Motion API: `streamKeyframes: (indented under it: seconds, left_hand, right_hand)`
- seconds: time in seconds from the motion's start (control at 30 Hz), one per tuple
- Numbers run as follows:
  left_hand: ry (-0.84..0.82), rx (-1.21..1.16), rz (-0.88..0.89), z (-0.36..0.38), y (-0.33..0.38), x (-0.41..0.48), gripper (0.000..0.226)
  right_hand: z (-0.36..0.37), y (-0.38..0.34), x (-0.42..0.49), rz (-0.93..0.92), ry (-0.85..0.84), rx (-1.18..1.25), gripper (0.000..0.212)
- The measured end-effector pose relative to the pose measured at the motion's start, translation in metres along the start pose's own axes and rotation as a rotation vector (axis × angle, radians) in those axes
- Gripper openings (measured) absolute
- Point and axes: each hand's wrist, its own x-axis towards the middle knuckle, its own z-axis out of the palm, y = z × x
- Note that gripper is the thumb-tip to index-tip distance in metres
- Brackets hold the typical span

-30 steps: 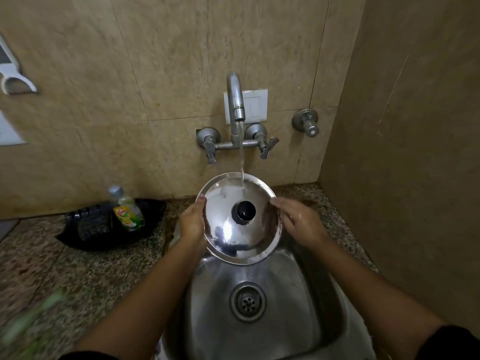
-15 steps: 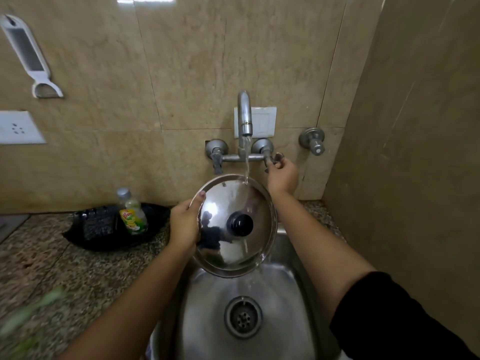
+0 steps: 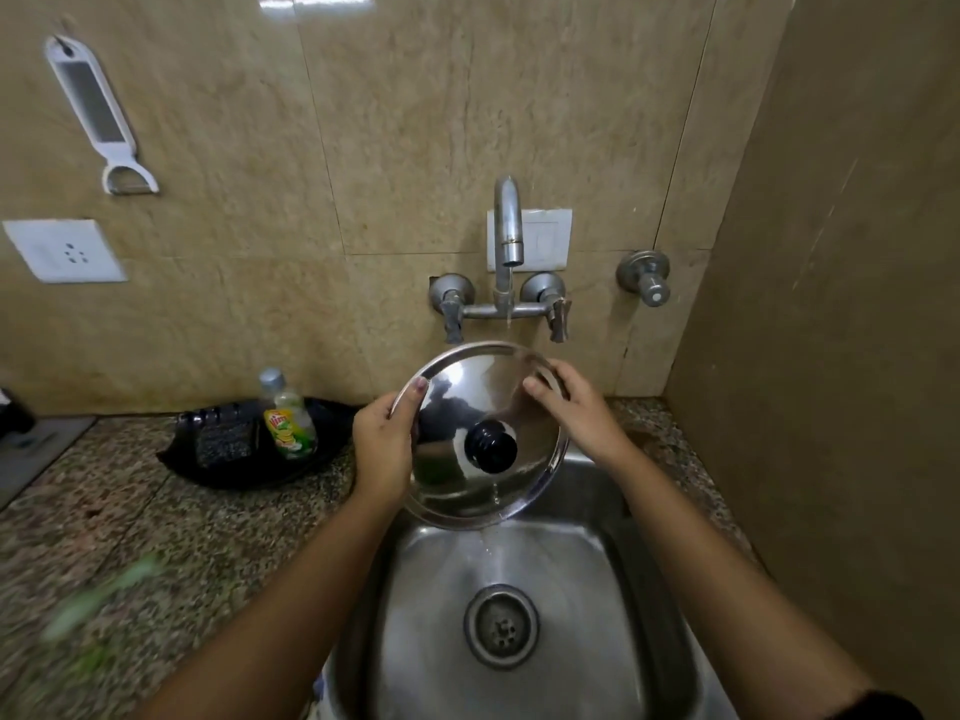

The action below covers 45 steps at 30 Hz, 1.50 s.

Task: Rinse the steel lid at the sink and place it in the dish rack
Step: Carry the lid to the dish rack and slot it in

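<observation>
The round steel lid [image 3: 457,407] with a black knob [image 3: 491,445] is held tilted above the steel sink [image 3: 571,563], its top facing me. My left hand [image 3: 382,444] grips its left rim, thumb on top. My right hand [image 3: 576,413] lies on its upper right rim, fingers over the edge. Water drips off the lid's lower edge into the basin. Only a thin short trickle hangs from the tap spout [image 3: 509,236]. No dish rack is in view.
The right tap handle [image 3: 558,314] and the left tap handle [image 3: 451,309] sit on the wall behind the lid. A black tray [image 3: 228,454] with a dish soap bottle [image 3: 288,418] lies on the granite counter to the left. A wall stands close on the right.
My right hand left the right tap handle and came back down onto the lid's rim. The stream from the spout has shrunk to a trickle. The lid stayed in my left hand.
</observation>
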Motion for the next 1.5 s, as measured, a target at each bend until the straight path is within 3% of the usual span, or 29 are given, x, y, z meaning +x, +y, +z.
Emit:
streamKeyframes:
  seconds: [0.1, 0.2, 0.37, 0.5, 0.6, 0.77, 0.9, 1.07, 1.27, 1.5]
  left_hand:
    - [0.003, 0.023, 0.045, -0.003, -0.008, -0.005, 0.035]
    - [0.014, 0.03, 0.042, -0.01, -0.024, -0.01, 0.032]
    - [-0.008, 0.142, -0.048, -0.018, -0.05, -0.019, 0.037]
    - [-0.04, 0.117, -0.086, -0.021, -0.047, -0.02, 0.036]
    - [-0.08, 0.032, -0.143, -0.027, -0.04, -0.011, 0.034]
    - [0.091, -0.208, -0.273, -0.062, -0.015, 0.028, 0.029]
    - [0.234, -0.287, -0.275, -0.132, 0.01, 0.067, 0.03]
    - [0.266, -0.256, -0.227, -0.249, 0.03, 0.115, 0.021]
    - [0.37, -0.154, -0.168, -0.403, 0.056, 0.165, 0.019]
    - [0.511, -0.005, -0.089, -0.551, 0.078, 0.202, 0.027]
  right_hand:
    - [0.001, -0.01, -0.015, -0.057, 0.035, 0.051, 0.014]
    - [0.005, -0.019, -0.027, -0.087, 0.044, 0.028, 0.014]
    - [0.022, -0.029, -0.035, -0.429, 0.072, -0.452, 0.015]
    - [0.029, -0.035, -0.035, -0.491, 0.12, -0.549, 0.016]
    - [0.035, -0.036, -0.033, -0.407, 0.207, -0.436, 0.015]
    - [0.079, -0.062, -0.018, -0.324, 0.376, -0.036, 0.014]
    - [0.152, -0.095, 0.012, -0.216, 0.464, 0.278, 0.019]
    - [0.27, -0.132, 0.052, 0.034, 0.467, 0.565, 0.025]
    - [0.41, -0.184, 0.084, 0.037, 0.397, 0.645, 0.028]
    - [0.555, -0.234, 0.13, -0.074, 0.275, 0.551, 0.033]
